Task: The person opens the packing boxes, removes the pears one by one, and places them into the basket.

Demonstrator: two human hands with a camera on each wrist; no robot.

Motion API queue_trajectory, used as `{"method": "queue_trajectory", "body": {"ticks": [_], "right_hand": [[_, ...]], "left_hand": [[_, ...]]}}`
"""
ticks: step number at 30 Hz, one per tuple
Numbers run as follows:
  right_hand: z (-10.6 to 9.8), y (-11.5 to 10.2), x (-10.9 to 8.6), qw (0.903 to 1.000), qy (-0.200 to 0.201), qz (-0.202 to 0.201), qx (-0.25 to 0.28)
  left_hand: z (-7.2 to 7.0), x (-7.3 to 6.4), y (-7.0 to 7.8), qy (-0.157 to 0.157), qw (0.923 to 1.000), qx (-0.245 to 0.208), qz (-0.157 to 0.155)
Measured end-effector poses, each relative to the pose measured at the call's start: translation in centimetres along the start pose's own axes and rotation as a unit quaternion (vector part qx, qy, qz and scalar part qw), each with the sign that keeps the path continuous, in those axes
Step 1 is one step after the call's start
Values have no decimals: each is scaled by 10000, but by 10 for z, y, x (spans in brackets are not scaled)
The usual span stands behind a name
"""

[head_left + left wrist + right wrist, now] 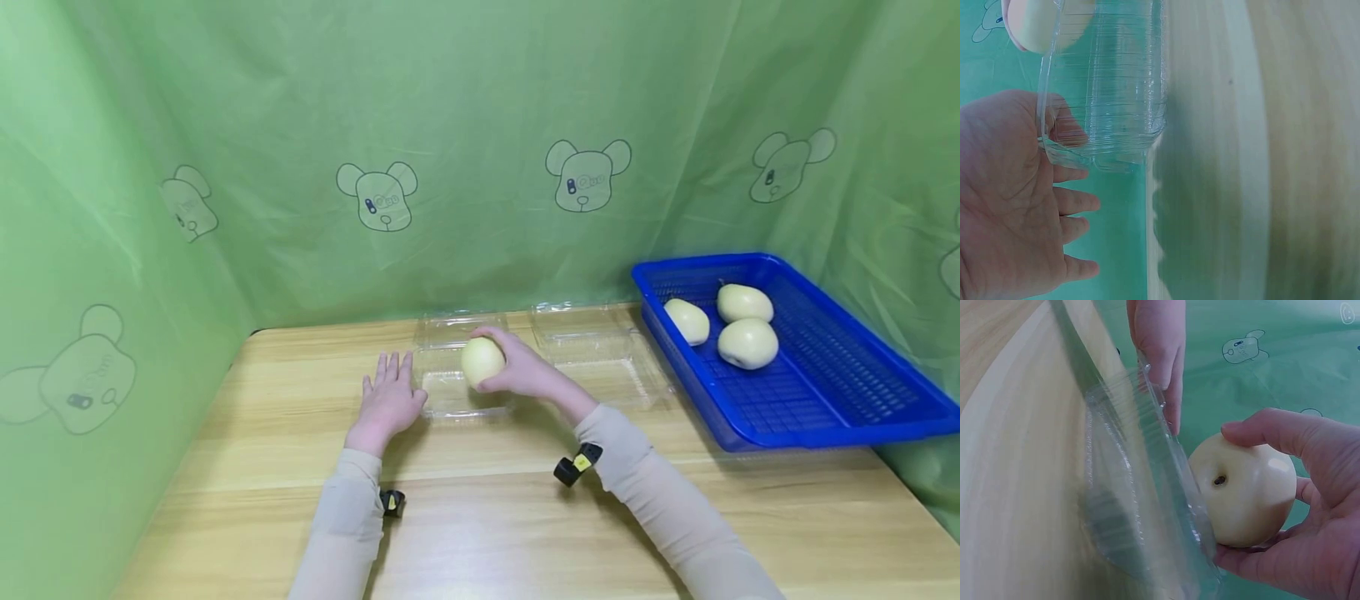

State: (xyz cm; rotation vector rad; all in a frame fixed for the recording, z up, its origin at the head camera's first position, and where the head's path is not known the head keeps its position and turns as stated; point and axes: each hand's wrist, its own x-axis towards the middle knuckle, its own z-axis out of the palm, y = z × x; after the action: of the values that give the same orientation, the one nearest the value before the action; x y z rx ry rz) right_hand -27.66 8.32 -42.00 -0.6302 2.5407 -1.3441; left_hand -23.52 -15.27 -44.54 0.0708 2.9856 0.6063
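Note:
My right hand (525,369) grips a pale yellow pear (482,363) between thumb and fingers, above the left clear plastic box (450,408). In the right wrist view the pear (1247,494) is close to the box's rim, its small dark pit facing the camera. My left hand (386,404) lies at the left side of that box with its fingers straight. In the left wrist view the thumb shows through the clear corner of the box (1110,94); whether it presses on the plastic I cannot tell.
A second clear plastic box (600,371) with its lid folded back sits to the right. Beyond it, a blue basket (825,437) holds three pears (747,343). Green curtain (480,125) encloses the back and sides of the wooden table (480,517).

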Motion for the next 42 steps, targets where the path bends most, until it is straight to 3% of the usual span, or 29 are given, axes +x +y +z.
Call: {"method": "queue_trajectory", "body": {"ticks": [7,35,42], "right_hand": [[-12,2,-6,9997,59,155,153],[-77,13,-35,9971,752,-71,98],[-96,9,-43,9946,1015,-168,-166]], "left_hand": [[0,0,0,-17,10000,-55,0],[-4,3,-1,-73,9999,-126,20],[-4,3,-1,-32,9999,-153,25]]}}
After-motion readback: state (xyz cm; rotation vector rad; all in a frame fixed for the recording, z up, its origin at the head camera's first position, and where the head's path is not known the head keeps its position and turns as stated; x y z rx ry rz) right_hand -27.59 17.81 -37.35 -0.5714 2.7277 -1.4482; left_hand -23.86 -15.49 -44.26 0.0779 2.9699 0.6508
